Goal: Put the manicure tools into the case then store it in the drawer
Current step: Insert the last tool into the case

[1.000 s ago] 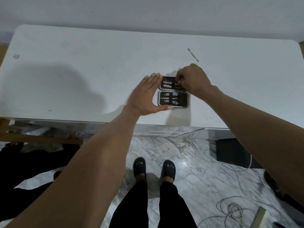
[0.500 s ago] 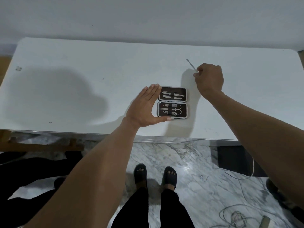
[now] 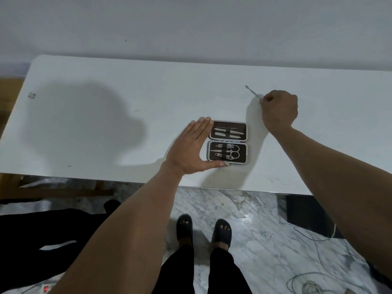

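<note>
Head view, looking down over a white table to a marble floor below. Landmark: the case, lying open flat near the table's front edge, roughly mid-table.

Left hand: fingers straight, held together, fully extended; palm edge on the table. Fingertips reach the far left corner of the case; thumb spread wide and laid along the case's near edge, its tip touching the front rim. Hand brackets the case's left side and front. Nothing gripped.

Right hand: beyond the case and to its right, curled into a loose fist, back of hand toward the camera. Fingers pinched on the near end of a thin metal tool. Tool slants away up and left from the hand, small flattened tip at its far end. Cannot tell whether the tool rests on the table or is lifted clear.

Case: two dark brown halves with pale grey rims, hinged along the middle, one half farther, one nearer. Far half holds two slim pointed metal tools lying crosswise under a dark strap. Near half holds scissors with round loops, plus several smaller metal pieces under another strap; those too small to name with certainty.

Below the table edge: person's feet in dark sandals, dark trousers, loose cables on the floor to the right.
</note>
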The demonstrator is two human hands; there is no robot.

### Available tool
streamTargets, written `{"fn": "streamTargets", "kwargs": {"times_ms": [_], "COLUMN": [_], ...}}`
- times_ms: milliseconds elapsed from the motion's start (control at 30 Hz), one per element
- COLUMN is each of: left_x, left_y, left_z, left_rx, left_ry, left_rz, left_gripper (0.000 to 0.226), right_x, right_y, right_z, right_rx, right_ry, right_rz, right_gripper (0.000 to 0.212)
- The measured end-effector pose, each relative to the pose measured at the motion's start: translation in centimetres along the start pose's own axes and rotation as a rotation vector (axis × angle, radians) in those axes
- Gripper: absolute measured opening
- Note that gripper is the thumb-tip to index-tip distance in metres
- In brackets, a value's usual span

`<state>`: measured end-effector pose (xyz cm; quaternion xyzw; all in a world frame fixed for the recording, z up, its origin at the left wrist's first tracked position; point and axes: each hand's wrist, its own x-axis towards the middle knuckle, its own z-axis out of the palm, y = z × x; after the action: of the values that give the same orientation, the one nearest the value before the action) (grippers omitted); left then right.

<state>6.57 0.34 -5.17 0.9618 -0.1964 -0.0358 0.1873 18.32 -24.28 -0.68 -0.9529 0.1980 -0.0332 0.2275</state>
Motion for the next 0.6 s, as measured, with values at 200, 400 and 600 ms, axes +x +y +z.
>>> {"fn": "streamTargets", "kwargs": {"times_ms": [200,400,600], "left_x": [0.1,0.1,0.2], "left_y": [0.0,-0.1,-0.1], "left_z": [0.0,0.0,-0.1], "left_rx": [0.004,-0.007,0.007], "left_ry": [0.007,0.027,0.005], "left_rz": [0.004,0.006,0.002], "left_gripper": [0.126,0.126,0.127], "right_x": [0.5,0.7,-0.5], "right_y": [-0.5,0.0,0.1], "right_z": [0.5,0.2,-1.4], "right_rx": [-0.057,0.044,0.279], "right_ry": [-0.022,-0.104,-0.148], "right_rz": [0.008,-0.048,-0.08], "right_gripper": [0.022,0.022,0.021]}}
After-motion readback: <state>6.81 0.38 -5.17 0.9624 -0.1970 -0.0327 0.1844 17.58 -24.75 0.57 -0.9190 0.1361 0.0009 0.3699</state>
